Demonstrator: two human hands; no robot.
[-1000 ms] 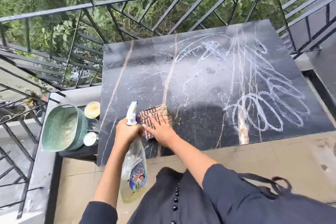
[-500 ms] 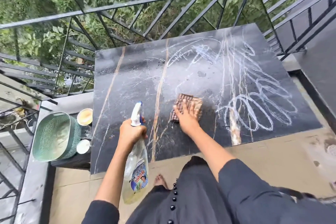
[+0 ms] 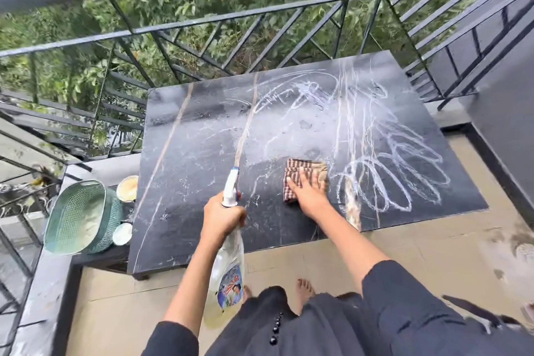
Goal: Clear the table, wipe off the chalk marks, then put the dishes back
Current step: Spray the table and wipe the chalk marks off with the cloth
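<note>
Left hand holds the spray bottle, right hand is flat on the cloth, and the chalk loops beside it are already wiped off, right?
No. The head view shows the chalk loops unwiped, right of the cloth. The left hand does hold the spray bottle; the right hand lies flat on the cloth.

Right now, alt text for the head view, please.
A person's right hand presses a checked cloth flat on a dark marble table, beside white chalk marks across its right side. The left hand grips a spray bottle by the neck over the table's near edge. A green basket and two round dishes sit left of the table.
</note>
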